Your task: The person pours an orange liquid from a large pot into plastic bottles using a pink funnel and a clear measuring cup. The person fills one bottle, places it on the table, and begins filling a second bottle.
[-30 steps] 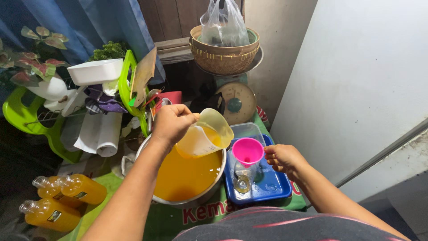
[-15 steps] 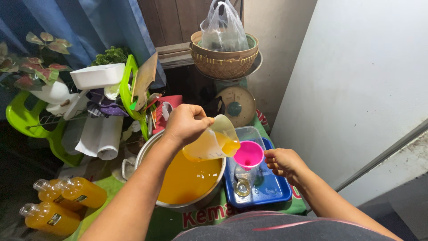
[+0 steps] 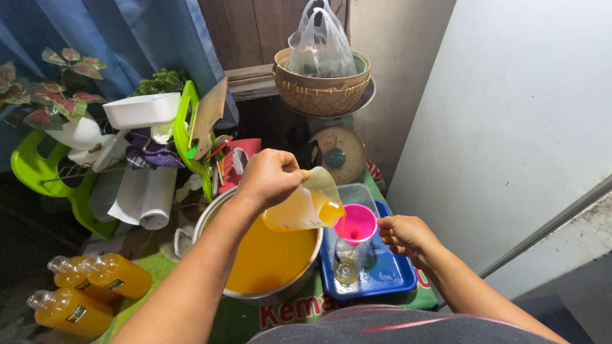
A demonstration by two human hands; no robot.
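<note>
My left hand grips a clear measuring jug of orange juice, tilted so a thin stream runs into a pink funnel. The funnel sits in the neck of a clear plastic bottle that stands on a blue tray. My right hand rests at the funnel's right rim, fingers curled against it. Below the jug stands a big metal pot full of orange juice.
Three filled juice bottles lie at the lower left. A dish rack with a green cutting board and a white container stands behind the pot. A kitchen scale carries a woven basket with a plastic bag. A white wall is on the right.
My left hand has carried the jug from above the pot to over the funnel and tipped it further. Juice now streams into the funnel. My right hand stayed by the funnel.
</note>
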